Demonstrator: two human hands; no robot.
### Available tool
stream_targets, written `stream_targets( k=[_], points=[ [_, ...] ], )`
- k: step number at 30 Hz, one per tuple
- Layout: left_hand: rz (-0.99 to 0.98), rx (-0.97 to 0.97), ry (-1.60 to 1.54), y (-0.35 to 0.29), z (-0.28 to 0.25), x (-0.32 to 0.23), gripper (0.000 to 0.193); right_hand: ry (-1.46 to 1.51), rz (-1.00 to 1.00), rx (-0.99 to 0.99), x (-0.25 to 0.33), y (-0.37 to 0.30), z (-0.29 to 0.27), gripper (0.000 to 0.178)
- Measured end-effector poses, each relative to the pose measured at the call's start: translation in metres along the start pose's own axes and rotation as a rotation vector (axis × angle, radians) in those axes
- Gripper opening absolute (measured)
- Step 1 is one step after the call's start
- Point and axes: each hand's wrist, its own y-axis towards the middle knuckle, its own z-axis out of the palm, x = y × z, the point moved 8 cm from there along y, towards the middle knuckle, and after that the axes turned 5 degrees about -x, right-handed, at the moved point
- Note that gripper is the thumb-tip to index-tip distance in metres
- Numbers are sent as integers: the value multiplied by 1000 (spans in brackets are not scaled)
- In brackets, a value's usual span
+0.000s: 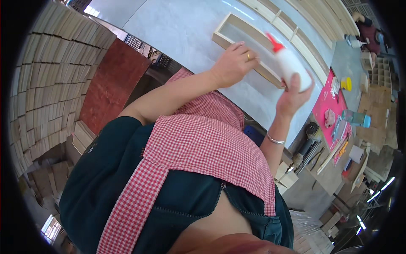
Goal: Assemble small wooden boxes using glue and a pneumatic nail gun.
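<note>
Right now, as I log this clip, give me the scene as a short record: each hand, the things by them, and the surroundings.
Left hand: fingers bent, at the near side of the wooden frame; contact unclear
Right hand: gripping the white bottle, nozzle tilted away from the person
Nozzle: red
Wooden frame: pale, long, lying on the grey table
Clothing: checked apron over a dark green top
Left side: stacked wood pieces, reddish board
Right side: pink sheet

Stacked wood past the left edge of the table, a wooden box and long strips show a woodworking workshop.
</note>
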Motion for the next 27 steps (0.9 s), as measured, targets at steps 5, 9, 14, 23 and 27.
stream_targets(
  k=[5, 9, 14, 23, 27],
  points=[
    [50, -112, 39, -32, -19, -19, 31, -159, -206, 299, 1, -16, 65, 53],
    [-13, -65, -40, -43, -21, -12, 34, -183, -203, 361, -1, -22, 90, 55],
    [-31, -20, -67, -48, -15, -9, 38, -229, -252, 389, -1, -22, 103, 56],
    [-45, 0, -123, -47, -14, -7, 36, -279, -353, 384, 9, -12, 116, 55],
    [-49, 10, -144, -46, -14, -7, 35, -296, -400, 351, 12, -4, 121, 55]
  ],
)
